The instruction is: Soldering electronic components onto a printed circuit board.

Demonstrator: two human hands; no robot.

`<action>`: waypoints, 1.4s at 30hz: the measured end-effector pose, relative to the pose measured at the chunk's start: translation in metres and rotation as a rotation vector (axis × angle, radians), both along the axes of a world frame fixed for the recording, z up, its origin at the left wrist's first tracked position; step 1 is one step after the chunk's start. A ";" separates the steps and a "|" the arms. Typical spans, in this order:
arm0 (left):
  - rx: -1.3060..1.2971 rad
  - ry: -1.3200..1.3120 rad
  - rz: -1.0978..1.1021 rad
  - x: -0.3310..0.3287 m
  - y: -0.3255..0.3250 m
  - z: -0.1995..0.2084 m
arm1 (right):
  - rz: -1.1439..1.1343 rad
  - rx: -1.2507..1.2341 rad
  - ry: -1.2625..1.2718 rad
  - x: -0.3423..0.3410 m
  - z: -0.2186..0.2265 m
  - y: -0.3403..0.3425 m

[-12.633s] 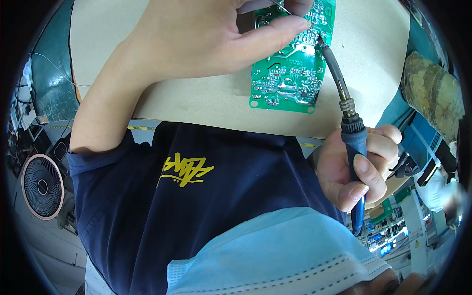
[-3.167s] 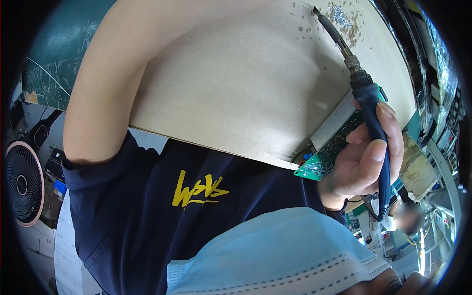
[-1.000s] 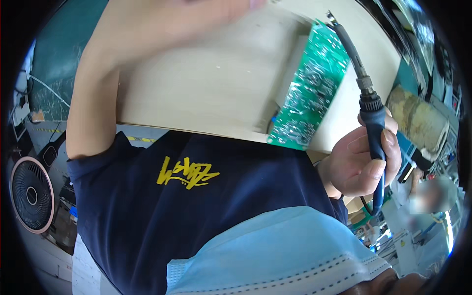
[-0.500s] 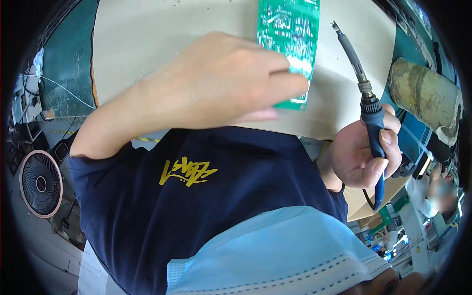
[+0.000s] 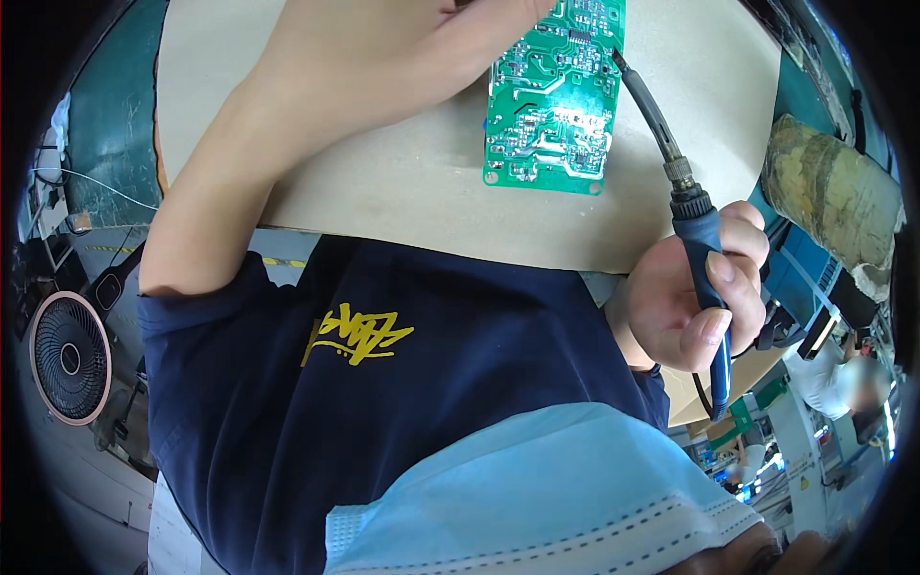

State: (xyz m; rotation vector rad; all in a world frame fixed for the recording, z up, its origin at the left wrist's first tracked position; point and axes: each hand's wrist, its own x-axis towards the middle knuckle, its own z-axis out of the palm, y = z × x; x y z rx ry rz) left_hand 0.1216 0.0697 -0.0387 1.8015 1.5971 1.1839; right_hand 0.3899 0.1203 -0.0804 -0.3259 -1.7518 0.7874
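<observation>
A green circuit board [image 5: 551, 134], its solder side with small parts and shiny joints facing up, lies on the tan work surface with its far end cut off by the top edge. My left hand [image 5: 402, 48] reaches across the board's far left part; its fingertips are mostly out of the picture or hidden, so what they hold does not show. In my right hand [image 5: 698, 297], fingers wrapped around the handle, is a soldering iron [image 5: 698, 225] with a blue grip. Its dark tip is at the board's right edge; whether it touches I cannot tell.
The tan sheet [image 5: 383, 201] covers the bench over a green mat [image 5: 110, 125]. A worn, stained roll [image 5: 829, 196] lies at the right, near a blue box [image 5: 800, 273]. A round fan [image 5: 70, 356] stands at the lower left. Another person [image 5: 843, 383] is far off at the right.
My left hand has moved up and away from the board's near end, uncovering it. The board now shows more fully. The soldering iron has shifted left, its tip now at the board's edge.
</observation>
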 end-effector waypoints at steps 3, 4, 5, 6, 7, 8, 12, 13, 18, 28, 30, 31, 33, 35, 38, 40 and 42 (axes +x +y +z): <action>0.047 -0.181 0.016 0.000 0.000 -0.013 | 0.008 -0.002 0.002 0.000 0.001 -0.002; 0.080 -0.196 0.009 0.000 0.001 -0.018 | 0.004 0.001 -0.002 0.000 0.001 -0.002; 0.150 -0.112 -0.020 -0.001 0.003 -0.022 | -0.001 0.003 -0.005 0.000 0.001 -0.002; 0.184 -0.070 -0.038 -0.002 0.004 -0.026 | 0.008 0.000 -0.007 0.000 0.002 -0.002; 0.219 -0.028 -0.055 -0.002 0.005 -0.030 | 0.012 0.003 -0.038 0.001 0.003 -0.002; 0.222 -0.027 -0.059 -0.003 0.005 -0.032 | 0.033 0.003 -0.068 0.002 0.004 -0.001; 0.218 0.003 -0.064 -0.003 0.006 -0.031 | 0.069 -0.009 -0.098 0.004 0.005 -0.001; 0.232 0.015 -0.065 -0.003 0.006 -0.029 | 0.054 -0.001 -0.110 0.004 0.005 -0.001; 0.071 -0.055 -0.028 -0.001 0.006 -0.018 | 0.074 -0.003 -0.117 0.003 0.006 0.000; 0.339 0.065 -0.107 -0.006 0.008 -0.033 | 0.084 0.018 -0.140 0.007 0.006 0.003; 0.345 0.054 -0.118 -0.005 0.009 -0.034 | 0.101 0.011 -0.128 0.007 0.006 0.003; 0.342 0.045 -0.120 -0.005 0.010 -0.034 | 0.087 0.018 -0.137 0.007 0.006 0.003; 0.320 0.023 -0.111 -0.004 0.011 -0.036 | 0.103 0.010 -0.122 0.007 0.005 0.003; 0.325 0.023 -0.113 -0.003 0.012 -0.037 | 0.089 0.020 -0.132 0.007 0.005 0.003; 0.360 0.042 -0.123 -0.005 0.011 -0.037 | 0.089 0.020 -0.134 0.007 0.005 0.003; 0.343 0.048 -0.113 -0.006 0.010 -0.036 | 0.089 0.021 -0.131 0.007 0.005 0.003; 0.309 0.048 -0.102 -0.006 0.009 -0.035 | 0.099 0.015 -0.116 0.007 0.004 0.003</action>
